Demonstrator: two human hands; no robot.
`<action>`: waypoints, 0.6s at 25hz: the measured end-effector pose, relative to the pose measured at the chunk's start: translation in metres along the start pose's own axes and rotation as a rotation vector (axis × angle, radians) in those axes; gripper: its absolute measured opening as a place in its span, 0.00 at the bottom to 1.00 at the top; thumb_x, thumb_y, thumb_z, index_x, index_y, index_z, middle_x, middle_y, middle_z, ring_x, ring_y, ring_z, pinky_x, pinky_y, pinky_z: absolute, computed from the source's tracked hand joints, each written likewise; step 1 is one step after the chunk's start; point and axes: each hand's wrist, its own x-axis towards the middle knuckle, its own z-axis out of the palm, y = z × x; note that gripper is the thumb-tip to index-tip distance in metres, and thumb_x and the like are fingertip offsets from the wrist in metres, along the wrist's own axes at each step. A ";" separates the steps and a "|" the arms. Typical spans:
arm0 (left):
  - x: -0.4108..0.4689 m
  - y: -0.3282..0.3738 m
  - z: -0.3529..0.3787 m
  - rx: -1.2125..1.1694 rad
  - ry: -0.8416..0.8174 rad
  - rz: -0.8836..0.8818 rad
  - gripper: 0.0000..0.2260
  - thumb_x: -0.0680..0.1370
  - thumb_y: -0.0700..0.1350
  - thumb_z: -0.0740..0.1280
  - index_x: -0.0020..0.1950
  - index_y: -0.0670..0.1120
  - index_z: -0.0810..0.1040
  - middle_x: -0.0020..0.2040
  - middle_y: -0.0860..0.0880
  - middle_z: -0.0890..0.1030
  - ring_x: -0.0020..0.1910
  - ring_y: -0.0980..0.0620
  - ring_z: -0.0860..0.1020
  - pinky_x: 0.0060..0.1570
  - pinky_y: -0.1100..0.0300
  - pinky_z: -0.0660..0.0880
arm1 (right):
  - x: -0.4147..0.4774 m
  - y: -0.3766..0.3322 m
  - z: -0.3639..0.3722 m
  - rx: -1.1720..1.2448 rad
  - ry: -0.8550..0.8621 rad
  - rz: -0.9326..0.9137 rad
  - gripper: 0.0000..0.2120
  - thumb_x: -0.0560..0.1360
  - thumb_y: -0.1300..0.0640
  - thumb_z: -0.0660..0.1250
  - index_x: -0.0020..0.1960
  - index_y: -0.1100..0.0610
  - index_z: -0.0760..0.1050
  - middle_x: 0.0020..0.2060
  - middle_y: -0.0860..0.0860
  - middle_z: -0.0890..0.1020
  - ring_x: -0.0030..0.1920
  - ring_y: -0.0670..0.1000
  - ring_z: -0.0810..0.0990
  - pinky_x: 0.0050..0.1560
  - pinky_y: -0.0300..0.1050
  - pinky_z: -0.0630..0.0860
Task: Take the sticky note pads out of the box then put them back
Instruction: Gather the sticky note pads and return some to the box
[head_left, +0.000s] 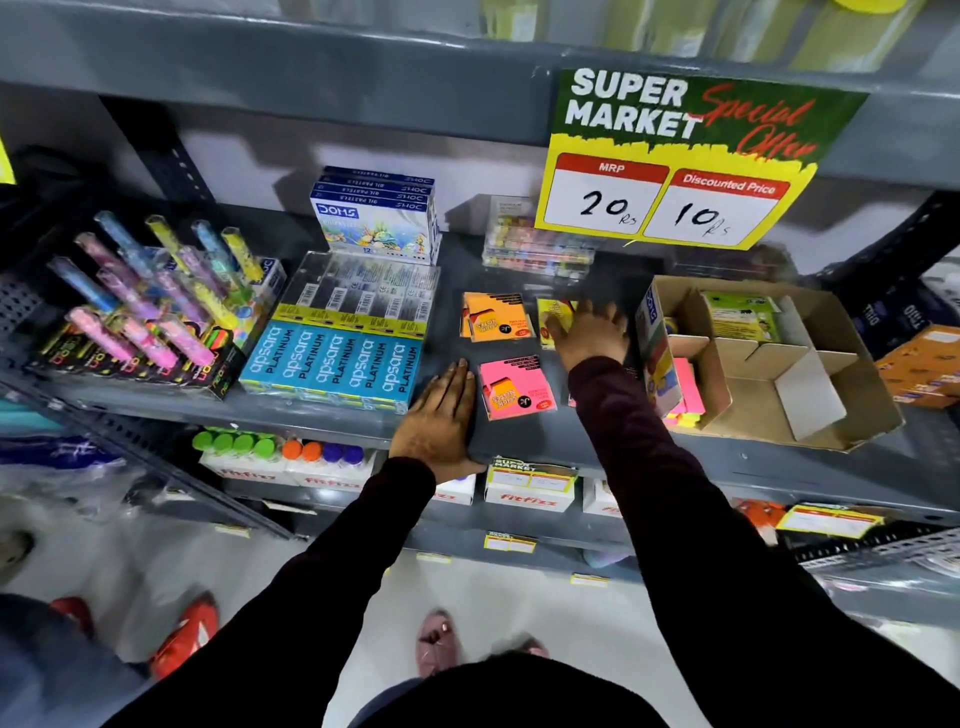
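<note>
- The left hand (440, 415) is laid flat and spread on the shelf (519, 441), empty, just left of the pink sticky note pad (516, 387).
- The orange pads (496, 317) lie farther back.
- The right hand (589, 332) is curled over the yellow pad (550, 312); whether it pinches cannot be told; it should be gripped by its edges.
- The cardboard box (810, 415), at right, holds remaining pads.

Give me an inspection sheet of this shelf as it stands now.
Surface: grey metal shelf, bare patch at its front.
Job's things: orange pads and pink pad lie on the shelf; yellow pad partly under the right hand; more pads stand in the cardboard box.
Clutter: Apsara pencil packs, Doms boxes, pen display.
Hands: left hand flat on the shelf, empty; right hand on the yellow pad, grasp unclear.
Cables: nothing seen.
Surroundings: offer sign above; bottles on the lower shelf.
</note>
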 end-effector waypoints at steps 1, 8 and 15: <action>0.000 0.000 0.000 0.000 0.000 -0.002 0.52 0.66 0.66 0.68 0.75 0.40 0.43 0.77 0.40 0.49 0.76 0.44 0.49 0.73 0.52 0.44 | -0.007 0.008 -0.002 -0.012 0.000 0.045 0.32 0.77 0.39 0.59 0.73 0.58 0.61 0.74 0.63 0.60 0.73 0.66 0.60 0.69 0.60 0.65; 0.000 0.002 0.000 0.010 0.019 -0.012 0.52 0.65 0.66 0.67 0.75 0.40 0.46 0.77 0.40 0.52 0.76 0.44 0.51 0.71 0.53 0.42 | -0.053 0.030 0.000 -0.062 -0.094 0.116 0.34 0.73 0.47 0.70 0.72 0.60 0.60 0.72 0.65 0.60 0.71 0.68 0.63 0.67 0.62 0.69; -0.002 0.004 0.001 0.026 0.002 -0.018 0.52 0.66 0.64 0.69 0.75 0.40 0.43 0.78 0.41 0.47 0.76 0.45 0.48 0.72 0.55 0.41 | -0.076 -0.008 0.001 0.038 0.101 -0.138 0.38 0.68 0.43 0.72 0.71 0.59 0.63 0.67 0.66 0.66 0.68 0.66 0.65 0.66 0.57 0.67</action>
